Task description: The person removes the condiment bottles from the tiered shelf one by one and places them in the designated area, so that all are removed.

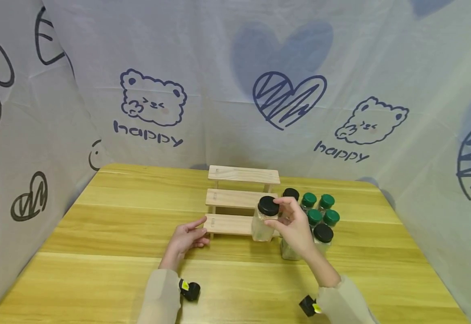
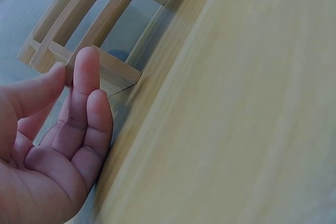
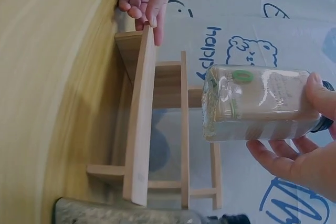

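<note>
In the head view, a small three-step wooden rack (image 1: 229,222) stands on the table. My left hand (image 1: 185,238) pinches the left end of its lowest step between thumb and fingers, as the left wrist view of that hand (image 2: 63,140) also shows. My right hand (image 1: 294,225) grips a clear square glass jar (image 1: 261,227) with a black lid near its top. The jar is upright in front of the lowest step's right part and overlaps it in the head view. From the right wrist, the jar (image 3: 252,103) shows a green mark on its glass.
Right of the rack stand several jars, some with green lids (image 1: 309,200) and some with black lids (image 1: 323,233). The right hand partly hides this group. Behind the wooden table (image 1: 110,234) hangs a white cloth (image 1: 219,90) with printed bears and hearts.
</note>
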A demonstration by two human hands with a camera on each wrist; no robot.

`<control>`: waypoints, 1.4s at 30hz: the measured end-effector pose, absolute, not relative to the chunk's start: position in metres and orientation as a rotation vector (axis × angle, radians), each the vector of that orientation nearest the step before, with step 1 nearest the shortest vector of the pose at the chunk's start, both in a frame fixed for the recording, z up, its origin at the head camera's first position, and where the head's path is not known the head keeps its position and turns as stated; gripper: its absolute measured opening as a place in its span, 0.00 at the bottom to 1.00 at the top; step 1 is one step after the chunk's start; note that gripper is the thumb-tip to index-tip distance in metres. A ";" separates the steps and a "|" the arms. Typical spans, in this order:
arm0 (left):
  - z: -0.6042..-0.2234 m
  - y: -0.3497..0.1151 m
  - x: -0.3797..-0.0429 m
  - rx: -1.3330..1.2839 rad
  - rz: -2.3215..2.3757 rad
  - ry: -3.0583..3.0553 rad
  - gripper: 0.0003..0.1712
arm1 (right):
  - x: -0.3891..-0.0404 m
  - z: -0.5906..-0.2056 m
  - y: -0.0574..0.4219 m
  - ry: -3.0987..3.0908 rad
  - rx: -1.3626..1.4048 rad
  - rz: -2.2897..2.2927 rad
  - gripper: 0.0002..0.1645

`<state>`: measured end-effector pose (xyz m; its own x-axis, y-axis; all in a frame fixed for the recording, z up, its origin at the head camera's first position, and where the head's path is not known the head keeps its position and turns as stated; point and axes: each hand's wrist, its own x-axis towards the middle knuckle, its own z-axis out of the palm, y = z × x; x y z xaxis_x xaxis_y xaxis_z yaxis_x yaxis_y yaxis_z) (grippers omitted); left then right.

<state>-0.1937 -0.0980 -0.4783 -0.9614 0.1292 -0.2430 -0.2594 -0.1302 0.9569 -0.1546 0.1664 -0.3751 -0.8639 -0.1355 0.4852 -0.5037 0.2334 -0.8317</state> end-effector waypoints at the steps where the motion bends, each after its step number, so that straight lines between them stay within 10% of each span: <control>1: -0.479 -0.098 -0.194 -0.147 2.181 1.880 0.25 | -0.153 -0.376 0.168 -2.196 0.590 1.677 0.26; 42: -0.478 -0.097 -0.193 -0.148 2.179 1.876 0.25 | -0.095 -0.398 0.250 -2.023 0.670 1.872 0.27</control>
<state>-0.1928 -0.0970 -0.4778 -0.9606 0.1303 -0.2457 -0.2623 -0.1312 0.9560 -0.0950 0.2498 -0.3984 -0.8448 -0.1304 0.5189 -0.5274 0.0399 -0.8487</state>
